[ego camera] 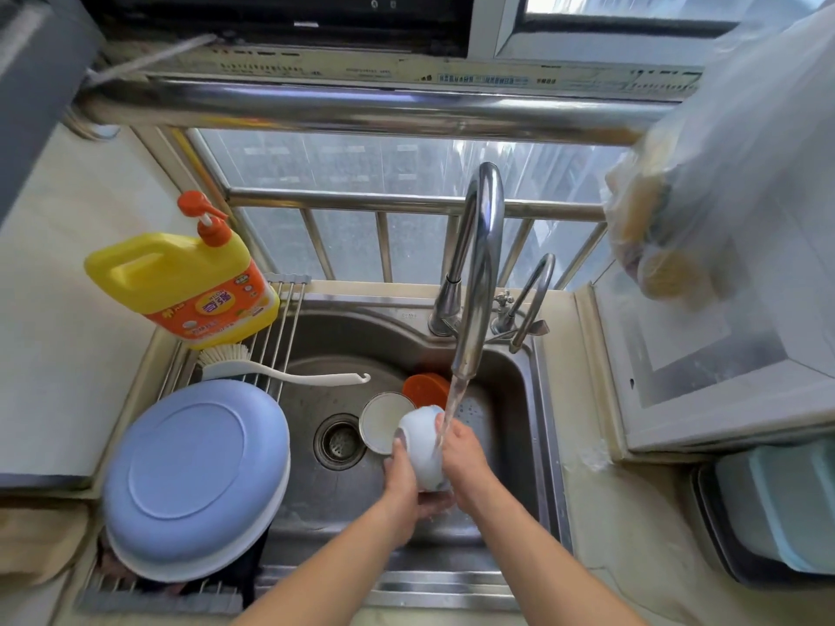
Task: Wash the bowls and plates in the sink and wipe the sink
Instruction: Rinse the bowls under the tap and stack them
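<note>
White bowl [422, 445] tipped on its side under running faucet [479, 273], base pointing toward faucet, left hand [402, 474] and right hand [465, 458] clasped round it over sink [519, 399]

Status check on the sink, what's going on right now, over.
Both hands, left hand and right hand, on white bowl under running faucet. Plate and orange dish wait in sink. Nothing blocking.

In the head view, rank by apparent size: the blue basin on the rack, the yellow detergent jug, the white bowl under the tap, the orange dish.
1. Round blue plastic basin
2. Yellow detergent jug
3. White ceramic bowl
4. Orange dish, partly hidden, so unsure.
</note>
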The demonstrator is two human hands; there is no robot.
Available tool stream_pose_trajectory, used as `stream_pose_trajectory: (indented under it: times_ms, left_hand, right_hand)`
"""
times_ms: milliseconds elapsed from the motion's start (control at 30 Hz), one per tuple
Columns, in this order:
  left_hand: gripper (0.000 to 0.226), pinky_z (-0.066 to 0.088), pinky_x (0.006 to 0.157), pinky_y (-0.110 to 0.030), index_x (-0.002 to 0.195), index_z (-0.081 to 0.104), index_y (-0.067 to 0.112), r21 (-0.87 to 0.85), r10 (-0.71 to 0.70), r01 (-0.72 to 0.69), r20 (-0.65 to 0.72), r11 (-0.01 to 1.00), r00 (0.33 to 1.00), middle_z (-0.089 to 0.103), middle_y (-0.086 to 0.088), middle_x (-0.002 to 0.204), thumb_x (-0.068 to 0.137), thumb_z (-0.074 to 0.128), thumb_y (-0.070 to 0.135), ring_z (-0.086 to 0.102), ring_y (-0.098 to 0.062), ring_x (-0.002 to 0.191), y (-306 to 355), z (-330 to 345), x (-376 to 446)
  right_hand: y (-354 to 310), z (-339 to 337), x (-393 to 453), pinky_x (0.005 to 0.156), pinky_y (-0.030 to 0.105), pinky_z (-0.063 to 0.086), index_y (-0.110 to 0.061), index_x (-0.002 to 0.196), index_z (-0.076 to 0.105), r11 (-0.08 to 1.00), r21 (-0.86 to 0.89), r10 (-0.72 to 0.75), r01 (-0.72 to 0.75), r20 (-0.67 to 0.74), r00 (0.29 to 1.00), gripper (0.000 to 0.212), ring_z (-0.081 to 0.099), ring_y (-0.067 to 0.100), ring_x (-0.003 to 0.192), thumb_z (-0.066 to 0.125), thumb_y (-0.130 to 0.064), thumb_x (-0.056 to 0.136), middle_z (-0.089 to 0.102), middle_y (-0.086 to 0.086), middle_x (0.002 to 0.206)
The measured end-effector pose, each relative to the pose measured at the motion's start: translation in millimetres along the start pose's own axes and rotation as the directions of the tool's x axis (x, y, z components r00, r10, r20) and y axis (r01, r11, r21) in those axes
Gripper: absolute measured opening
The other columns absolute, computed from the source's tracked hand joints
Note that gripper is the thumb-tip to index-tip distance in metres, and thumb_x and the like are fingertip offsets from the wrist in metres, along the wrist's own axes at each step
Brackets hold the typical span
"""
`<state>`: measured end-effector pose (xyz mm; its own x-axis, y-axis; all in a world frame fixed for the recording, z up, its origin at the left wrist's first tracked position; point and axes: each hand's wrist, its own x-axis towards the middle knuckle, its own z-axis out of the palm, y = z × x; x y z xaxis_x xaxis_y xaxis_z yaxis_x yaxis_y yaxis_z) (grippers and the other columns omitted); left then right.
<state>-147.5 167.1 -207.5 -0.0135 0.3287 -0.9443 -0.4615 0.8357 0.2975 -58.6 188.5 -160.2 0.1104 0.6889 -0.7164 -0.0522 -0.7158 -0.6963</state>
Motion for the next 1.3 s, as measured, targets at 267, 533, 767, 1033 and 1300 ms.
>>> stream_pose_trajectory:
  times_ms: [267,533,767,1033,1300]
  left_hand:
    - [0.061,0.038,0.092,-0.032,0.144,0.038,0.027,0.603,0.442,-0.335,-0.033,0.724,0.896,0.045,-0.013,0.139,0.095,0.046,0.063,0.052,-0.036,0.121,-3,9,-13]
    - [0.064,0.056,0.065,-0.033,0.114,0.066,0.003,0.441,0.098,-0.063,-0.055,0.895,0.994,0.072,-0.015,0.084,0.105,0.028,0.054,0.069,-0.027,0.076,44,-17,-4]
    - [0.026,0.056,0.093,-0.052,0.12,0.063,0.012,0.588,0.286,-0.287,0.099,0.756,0.953,0.07,-0.015,0.112,0.103,0.043,0.016,0.067,-0.034,0.105,51,-31,13]
    - [0.024,0.047,0.088,-0.009,0.123,0.058,0.013,0.409,0.51,-0.583,0.283,0.702,0.812,0.067,-0.002,0.117,0.108,0.04,0.013,0.061,-0.008,0.106,25,-19,-4]
    - [0.018,0.042,0.091,-0.007,0.114,0.062,0.023,0.47,0.523,-0.622,0.339,0.626,0.782,0.067,0.003,0.118,0.107,0.045,0.023,0.06,-0.008,0.111,31,-27,-3]
  right_hand:
    - [14,8,12,0.084,0.039,0.056,-0.017,0.088,0.064,0.96,-0.279,-0.01,-0.013,-0.081,0.997,0.036,0.068,0.025,0.091,0.043,-0.043,0.102,0.072,0.004,0.089]
    - [10,7,-16,0.076,0.038,0.04,-0.017,0.092,0.058,0.604,-0.69,-0.23,0.399,0.329,0.916,0.028,0.059,0.032,0.091,0.041,-0.035,0.106,0.068,0.016,0.103]
    - [16,-1,-23,0.084,0.04,0.047,-0.018,0.091,0.056,0.493,-0.736,-0.091,0.464,0.486,0.869,0.021,0.056,0.026,0.095,0.039,-0.029,0.096,0.064,0.01,0.105]
    - [14,17,2,0.096,0.032,0.046,-0.02,0.12,0.055,0.837,-0.503,-0.163,0.215,0.147,0.976,0.023,0.058,0.024,0.11,0.051,-0.016,0.097,0.063,0.003,0.114]
    - [27,6,17,0.101,0.038,0.046,-0.011,0.138,0.05,0.282,-0.92,0.041,0.272,0.295,0.955,0.046,0.055,0.03,0.122,0.059,-0.025,0.095,0.056,0.012,0.135]
